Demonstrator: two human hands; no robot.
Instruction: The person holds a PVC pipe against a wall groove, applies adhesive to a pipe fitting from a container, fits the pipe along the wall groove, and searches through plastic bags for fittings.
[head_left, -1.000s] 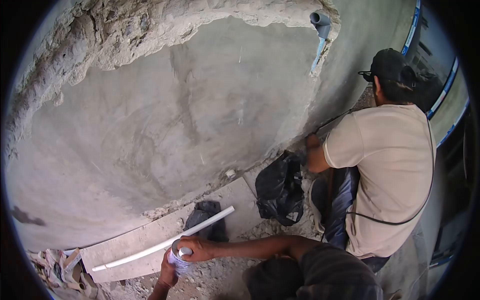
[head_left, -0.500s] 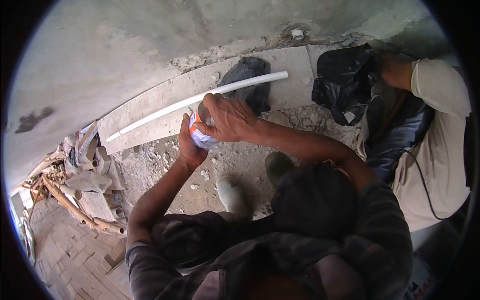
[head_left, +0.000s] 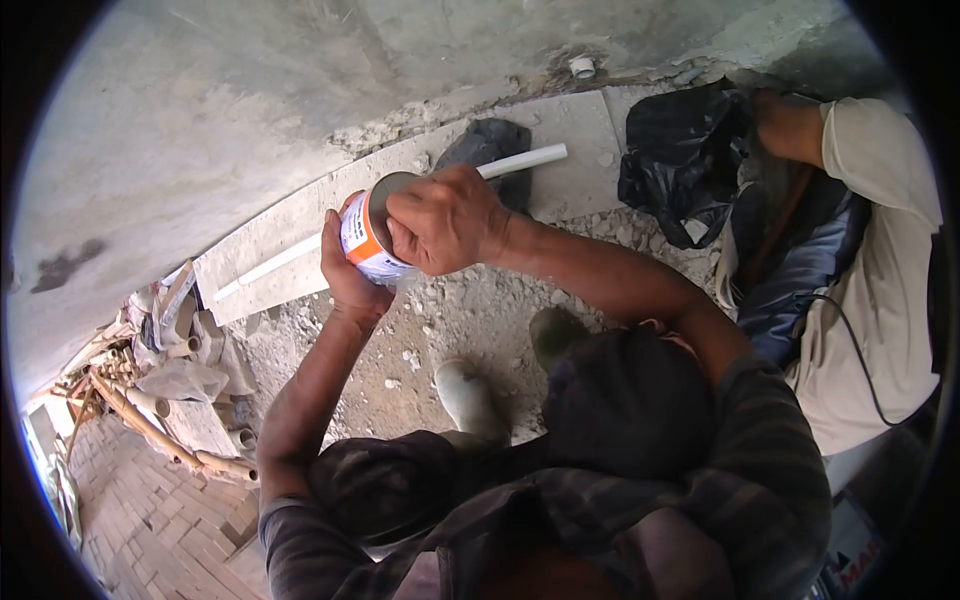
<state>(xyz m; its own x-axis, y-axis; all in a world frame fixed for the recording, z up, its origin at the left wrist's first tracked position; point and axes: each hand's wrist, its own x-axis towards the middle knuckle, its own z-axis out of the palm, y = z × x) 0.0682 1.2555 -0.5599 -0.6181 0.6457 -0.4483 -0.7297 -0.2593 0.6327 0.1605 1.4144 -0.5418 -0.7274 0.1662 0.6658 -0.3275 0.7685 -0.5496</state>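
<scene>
A round can (head_left: 362,238) with a white, orange and purple label is held tilted in front of me, its grey top turned up and away. My left hand (head_left: 352,275) is wrapped round its side from the left and below. Against the top and right edge of the can, my right hand (head_left: 452,222) is closed with curled fingers. Its fingertips are partly hidden, so I cannot tell if they pinch the rim. Behind both hands a long white pipe (head_left: 525,160) lies across a pale board (head_left: 580,125) and a black plastic bag (head_left: 487,142).
Another black bag (head_left: 672,150) lies at the right, beside a seated person's light trousers (head_left: 870,320). Rubble (head_left: 395,360) covers the ground around my boots (head_left: 468,395). Bamboo poles (head_left: 150,425) and scraps are piled at the left. A pipe stub (head_left: 582,67) sticks out of the wall.
The can has moved left and turned, so more of its label and its grey top show. My left hand went left with it; the right hand's fingers have curled in at the top edge.
</scene>
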